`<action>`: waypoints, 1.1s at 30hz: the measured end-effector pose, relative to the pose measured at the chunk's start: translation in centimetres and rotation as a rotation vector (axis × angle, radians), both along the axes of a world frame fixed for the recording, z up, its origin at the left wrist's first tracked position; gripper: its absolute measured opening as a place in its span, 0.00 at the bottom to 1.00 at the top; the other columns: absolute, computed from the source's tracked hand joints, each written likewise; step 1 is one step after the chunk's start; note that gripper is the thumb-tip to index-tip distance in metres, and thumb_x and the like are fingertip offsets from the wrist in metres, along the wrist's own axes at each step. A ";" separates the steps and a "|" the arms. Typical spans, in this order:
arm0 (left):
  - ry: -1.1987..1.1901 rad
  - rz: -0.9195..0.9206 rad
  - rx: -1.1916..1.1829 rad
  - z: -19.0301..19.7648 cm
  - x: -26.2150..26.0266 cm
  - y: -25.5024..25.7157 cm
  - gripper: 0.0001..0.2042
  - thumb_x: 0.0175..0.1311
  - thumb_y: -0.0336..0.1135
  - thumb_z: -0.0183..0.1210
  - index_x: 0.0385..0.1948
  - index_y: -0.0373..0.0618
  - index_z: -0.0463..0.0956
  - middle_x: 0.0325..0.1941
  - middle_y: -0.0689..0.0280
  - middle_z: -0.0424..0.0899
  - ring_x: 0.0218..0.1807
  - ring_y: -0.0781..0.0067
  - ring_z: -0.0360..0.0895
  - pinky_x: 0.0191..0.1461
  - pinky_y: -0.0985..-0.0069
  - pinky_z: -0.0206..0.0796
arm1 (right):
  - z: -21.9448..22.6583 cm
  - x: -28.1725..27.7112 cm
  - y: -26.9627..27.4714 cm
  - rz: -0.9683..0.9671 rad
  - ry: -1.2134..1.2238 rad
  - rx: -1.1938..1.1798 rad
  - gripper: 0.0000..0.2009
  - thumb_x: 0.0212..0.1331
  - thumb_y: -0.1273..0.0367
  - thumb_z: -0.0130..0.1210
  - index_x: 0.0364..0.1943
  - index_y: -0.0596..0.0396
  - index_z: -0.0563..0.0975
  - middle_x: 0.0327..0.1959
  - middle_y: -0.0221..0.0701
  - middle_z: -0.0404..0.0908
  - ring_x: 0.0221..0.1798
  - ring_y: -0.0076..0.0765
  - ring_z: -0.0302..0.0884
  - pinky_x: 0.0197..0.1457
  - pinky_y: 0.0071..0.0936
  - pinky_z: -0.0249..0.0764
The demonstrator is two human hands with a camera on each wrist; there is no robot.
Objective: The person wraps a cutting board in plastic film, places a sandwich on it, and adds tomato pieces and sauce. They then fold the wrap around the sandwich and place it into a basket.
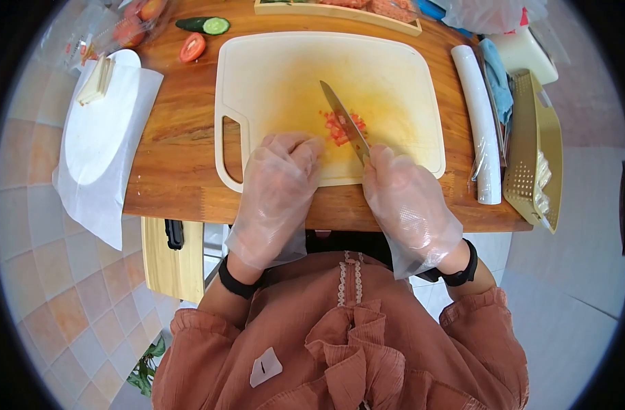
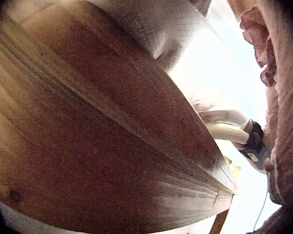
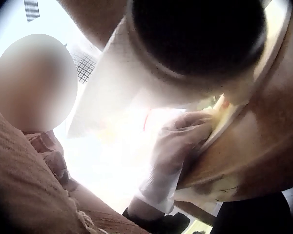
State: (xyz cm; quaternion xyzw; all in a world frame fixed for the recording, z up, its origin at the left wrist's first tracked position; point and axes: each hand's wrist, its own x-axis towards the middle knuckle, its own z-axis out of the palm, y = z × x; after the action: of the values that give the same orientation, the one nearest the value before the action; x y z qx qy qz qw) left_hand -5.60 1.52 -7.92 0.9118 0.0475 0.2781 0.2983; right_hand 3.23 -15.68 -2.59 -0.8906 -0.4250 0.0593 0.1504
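My right hand (image 1: 408,198), in a clear plastic glove, grips the handle of a kitchen knife (image 1: 341,113). Its blade slants up and left across a small heap of diced tomato (image 1: 337,131) on a cream cutting board (image 1: 271,75). Also gloved, my left hand (image 1: 278,184) rests at the board's near edge, left of the diced tomato, its fingers loosely bent with nothing seen in them. The right wrist view shows this left hand (image 3: 178,139) from the side, fingertips at the board. Mostly the wooden table (image 2: 88,131) fills the left wrist view.
A halved tomato (image 1: 193,47) and cut cucumber (image 1: 204,26) lie beyond the board's left corner. Far left, sandwich wedges (image 1: 96,82) sit by white paper (image 1: 114,143). On the right are a cling film roll (image 1: 478,130) and an olive basket (image 1: 531,150); a wooden tray (image 1: 340,12) stands behind.
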 end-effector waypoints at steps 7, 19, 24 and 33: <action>0.009 0.009 0.009 0.0 0.0 -0.1 0.10 0.55 0.23 0.63 0.39 0.43 0.82 0.41 0.60 0.85 0.44 0.52 0.81 0.47 0.60 0.76 | -0.5 -0.1 0.4 -0.011 -0.013 -0.216 0.08 0.64 0.72 0.53 0.40 0.61 0.69 0.23 0.46 0.80 0.29 0.58 0.81 0.32 0.53 0.74; 0.040 0.017 -0.009 -0.2 0.0 -0.1 0.11 0.54 0.22 0.64 0.40 0.44 0.83 0.43 0.58 0.84 0.46 0.50 0.81 0.49 0.60 0.75 | -0.5 -0.5 0.6 -0.020 -0.035 -0.255 0.06 0.63 0.72 0.51 0.39 0.62 0.72 0.22 0.44 0.82 0.25 0.52 0.84 0.27 0.46 0.79; 0.022 0.033 0.013 -0.4 -0.1 -0.1 0.10 0.55 0.23 0.63 0.39 0.43 0.82 0.42 0.58 0.84 0.45 0.50 0.80 0.48 0.59 0.75 | -0.9 1.2 -1.1 0.002 -0.103 -0.117 0.06 0.63 0.72 0.51 0.39 0.61 0.72 0.23 0.46 0.81 0.26 0.56 0.83 0.28 0.49 0.79; 0.009 0.007 0.004 -0.4 0.0 0.0 0.10 0.56 0.23 0.63 0.40 0.43 0.82 0.41 0.59 0.84 0.45 0.50 0.80 0.49 0.60 0.74 | 1.4 3.3 -2.9 -0.100 -0.041 -0.111 0.07 0.65 0.72 0.56 0.43 0.57 0.72 0.28 0.54 0.79 0.35 0.68 0.79 0.38 0.58 0.73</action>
State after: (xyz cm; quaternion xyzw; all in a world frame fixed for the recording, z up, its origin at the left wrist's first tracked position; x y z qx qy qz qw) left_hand -5.63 1.50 -8.35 0.9136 0.0515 0.2750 0.2951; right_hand 6.55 -18.55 -1.18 -0.9187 -0.3790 0.0569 0.0951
